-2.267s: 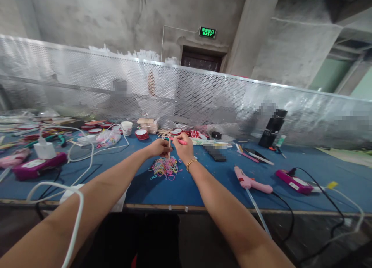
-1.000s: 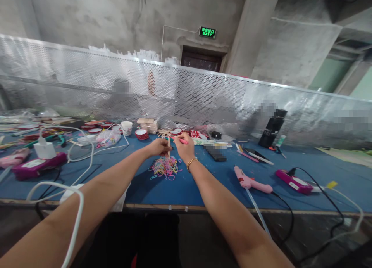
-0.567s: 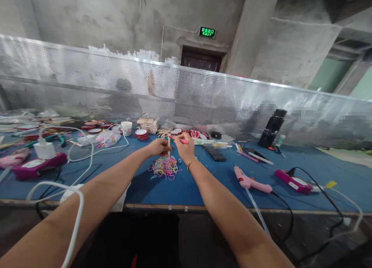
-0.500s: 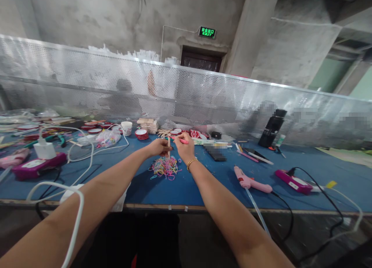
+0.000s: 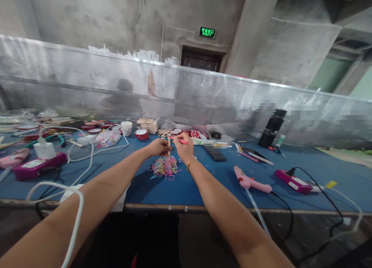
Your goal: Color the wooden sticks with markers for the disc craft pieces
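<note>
head view; wooden stick between hands

Diffuse light produces glare on the perforated panel at mid-frame; the lower centre is dark, and wide-angle distortion stretches the edges.

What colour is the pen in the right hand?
The pen in the right hand is pinkish red, seen best in the head view.

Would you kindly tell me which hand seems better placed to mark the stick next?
Probably the right hand: it holds the pink pen, pointing toward the stick, while the left hand is occupied holding that stick.
</note>
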Motion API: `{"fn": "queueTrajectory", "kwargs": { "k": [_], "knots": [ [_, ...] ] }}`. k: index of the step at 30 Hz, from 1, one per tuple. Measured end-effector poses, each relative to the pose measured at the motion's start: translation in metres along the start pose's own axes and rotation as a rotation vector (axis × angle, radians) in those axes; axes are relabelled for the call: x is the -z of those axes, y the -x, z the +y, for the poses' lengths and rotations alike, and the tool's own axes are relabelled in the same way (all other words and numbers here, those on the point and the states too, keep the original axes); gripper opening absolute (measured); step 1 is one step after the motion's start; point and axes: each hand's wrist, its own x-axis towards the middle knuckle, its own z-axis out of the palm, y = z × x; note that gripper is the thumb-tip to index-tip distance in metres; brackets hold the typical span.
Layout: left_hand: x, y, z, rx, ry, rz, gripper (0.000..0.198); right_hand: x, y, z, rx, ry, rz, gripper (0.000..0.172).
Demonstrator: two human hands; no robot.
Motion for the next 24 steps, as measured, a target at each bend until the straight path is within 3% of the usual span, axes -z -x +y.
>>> {"fn": "queueTrajectory", "kwargs": {
  "k": [24],
  "knots": [
    [-0.0003,0.0009,0.0007,-0.002,-0.002,-0.009,0.037,0.0003,0.0005,-0.0012,0.005,0.004,-0.005,0.014]
  ]
}}
